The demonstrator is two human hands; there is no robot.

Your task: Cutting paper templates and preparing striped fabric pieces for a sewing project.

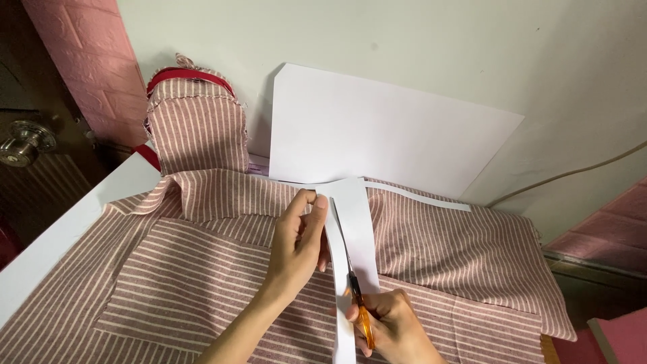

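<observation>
My left hand [298, 239] pinches the left edge of a long white paper strip [356, 222] lying on pink striped fabric [189, 269]. My right hand [394, 327] grips orange-handled scissors [356, 293], whose blades point up along the strip, partway through it. The strip runs from the near edge up to a large white paper sheet [377, 131] leaning against the wall.
A pile of the same striped fabric with red trim [195, 121] stands at the back left. The white table edge [60, 232] runs along the left. A door with a metal knob [23, 141] is at far left. A cable [573, 172] hangs at right.
</observation>
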